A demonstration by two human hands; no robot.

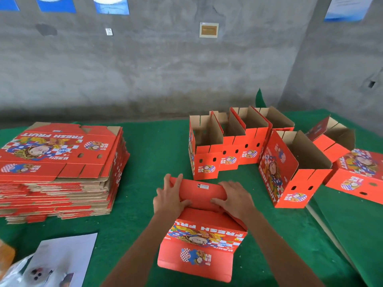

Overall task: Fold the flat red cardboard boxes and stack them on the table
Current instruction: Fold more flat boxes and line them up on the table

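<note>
Nearest the lens, at lower centre, we hold a partly folded red box (202, 243) on the green table (149, 154). Our left hand (171, 196) and right hand (233, 197) press its upper flap, thumbs curled under the edge, gripping it. Flat boxes (60, 162) are stacked at left; folded boxes (223, 146) stand at upper right. Printed paper (62, 262) lies at lower left.

From my feed it's a rough grey concrete wall (165, 69) with blue posters (112, 5) and a small framed plaque (209, 30). Table (157, 146) has green felt-like cloth on it.
</note>
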